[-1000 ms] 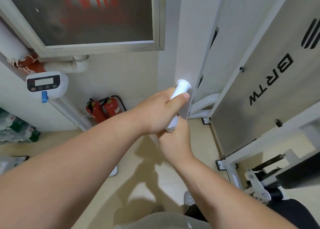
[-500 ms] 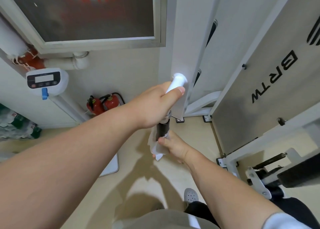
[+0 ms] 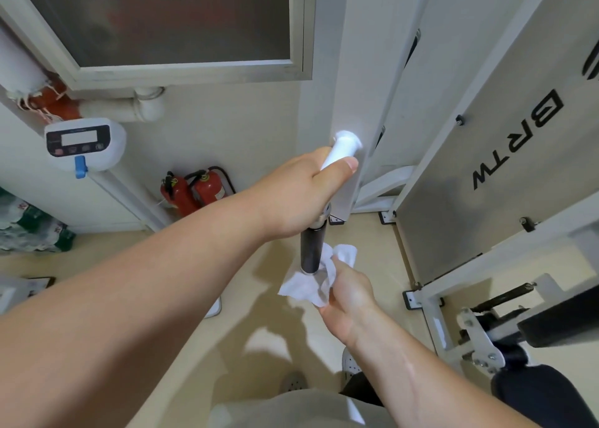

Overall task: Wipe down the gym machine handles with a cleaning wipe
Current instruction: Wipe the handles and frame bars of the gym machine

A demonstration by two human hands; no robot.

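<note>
Handle (image 3: 312, 249): we list one bar, near upright, its top leaning slightly right. It has a white flanged upper end, a metal collar and a black lower section. Our left hand (image 3: 301, 197) grips the white part.
Wipe (image 3: 303, 286): white, crumpled, bunched against the black section's bottom end, held in our right hand (image 3: 348, 301).
</note>
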